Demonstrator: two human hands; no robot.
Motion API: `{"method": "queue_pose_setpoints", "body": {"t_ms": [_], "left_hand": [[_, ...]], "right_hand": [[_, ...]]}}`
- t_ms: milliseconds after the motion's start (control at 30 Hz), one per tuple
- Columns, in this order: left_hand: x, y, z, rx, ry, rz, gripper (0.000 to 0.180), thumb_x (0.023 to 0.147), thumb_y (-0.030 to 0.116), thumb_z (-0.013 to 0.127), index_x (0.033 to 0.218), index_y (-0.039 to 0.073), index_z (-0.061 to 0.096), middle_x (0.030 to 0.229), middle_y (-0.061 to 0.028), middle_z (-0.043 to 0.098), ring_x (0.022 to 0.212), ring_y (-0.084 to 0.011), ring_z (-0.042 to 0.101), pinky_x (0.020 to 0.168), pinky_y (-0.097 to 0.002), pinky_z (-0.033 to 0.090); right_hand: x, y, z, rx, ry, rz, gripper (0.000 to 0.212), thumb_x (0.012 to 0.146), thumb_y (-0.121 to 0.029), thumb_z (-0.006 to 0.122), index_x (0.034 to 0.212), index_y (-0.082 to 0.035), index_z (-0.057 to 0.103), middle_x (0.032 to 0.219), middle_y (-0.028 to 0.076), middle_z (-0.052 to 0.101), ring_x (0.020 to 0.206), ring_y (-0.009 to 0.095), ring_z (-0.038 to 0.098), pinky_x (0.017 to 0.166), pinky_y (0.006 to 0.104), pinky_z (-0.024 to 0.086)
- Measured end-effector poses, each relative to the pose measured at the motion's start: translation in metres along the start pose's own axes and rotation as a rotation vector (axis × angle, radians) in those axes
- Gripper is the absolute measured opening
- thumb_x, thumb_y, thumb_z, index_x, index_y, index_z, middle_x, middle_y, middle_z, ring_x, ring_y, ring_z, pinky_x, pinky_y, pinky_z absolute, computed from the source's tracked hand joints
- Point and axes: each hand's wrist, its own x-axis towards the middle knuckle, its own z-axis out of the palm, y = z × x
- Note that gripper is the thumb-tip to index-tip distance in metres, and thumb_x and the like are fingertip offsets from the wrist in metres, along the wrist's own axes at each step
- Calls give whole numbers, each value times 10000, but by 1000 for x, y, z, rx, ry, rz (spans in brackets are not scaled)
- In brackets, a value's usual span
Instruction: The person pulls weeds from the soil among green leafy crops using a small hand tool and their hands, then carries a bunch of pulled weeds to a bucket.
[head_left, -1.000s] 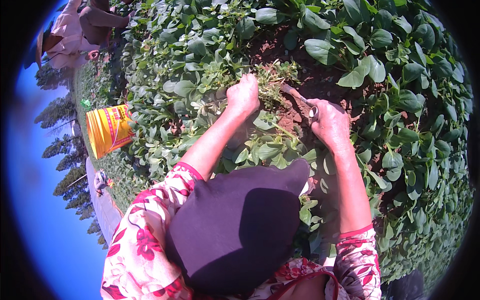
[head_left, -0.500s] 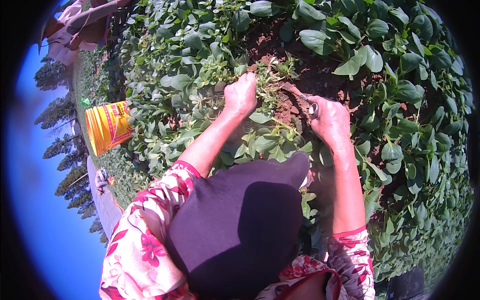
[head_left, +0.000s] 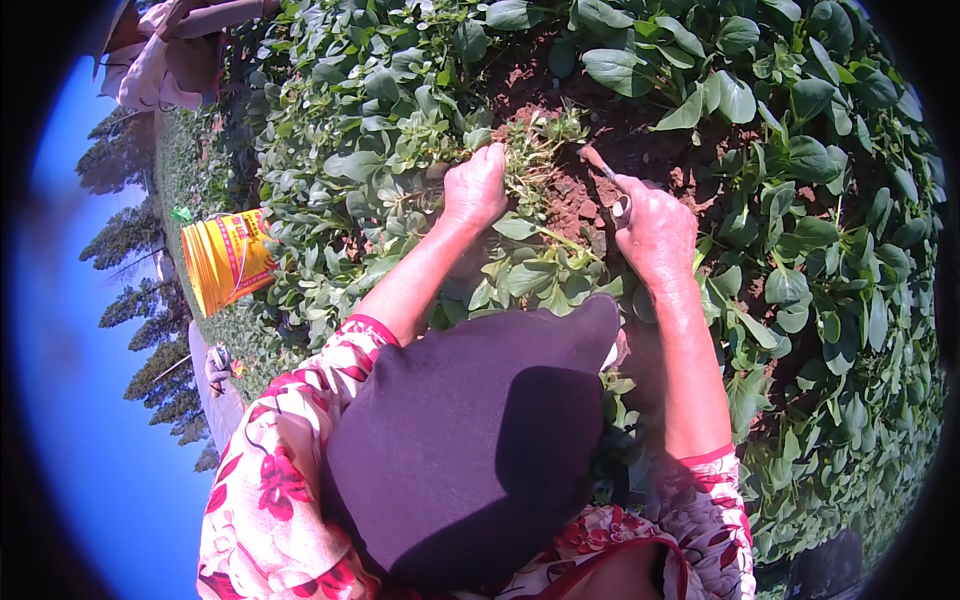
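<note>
My left hand (head_left: 475, 187) is closed on a bunch of small-leaved weeds (head_left: 536, 165), whose pale stems and leaves stick out on its right side. Into my right hand (head_left: 657, 232) fits a small digging tool, its fingers wrapped round the handle. The tool's narrow, reddish blade (head_left: 597, 161) points up and left, just over the loose red-brown soil (head_left: 578, 203). A round, tube-like end shows beside the fist; the rest of the handle is hidden. The blade tip is apart from the weeds.
Broad-leaved green plants (head_left: 735, 100) grow thickly around both hands. A yellow bucket (head_left: 228, 258) stands at the left among leaves. Another person (head_left: 165, 60) bends at the upper left, and one more person (head_left: 217, 368) is farther off. A dark cloth (head_left: 465, 440) covers the lower middle.
The tool's blade has drawn up and away from the weeds, its tip now clear of them. My left hand keeps its grip and has shifted only slightly.
</note>
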Motion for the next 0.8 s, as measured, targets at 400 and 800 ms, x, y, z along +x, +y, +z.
{"method": "queue_pose_setpoints", "body": {"t_ms": [400, 800], "left_hand": [[-2, -9, 6, 19, 146, 141, 477, 692, 19, 596, 1158, 53, 495, 929, -133, 607, 752, -317, 647, 650, -401, 530], [-29, -31, 15, 88, 102, 199, 488, 729, 44, 581, 1210, 98, 529, 848, -91, 624, 683, -278, 653, 631, -392, 517]], "right_hand": [[76, -6, 44, 113, -296, -98, 353, 694, -23, 589, 1033, -110, 639, 863, 150, 658, 865, 350, 626, 747, 445, 500], [-8, -2, 41, 66, -348, -334, 210, 762, -103, 591, 932, -5, 515, 771, 178, 625, 732, 370, 634, 630, 438, 511]]}}
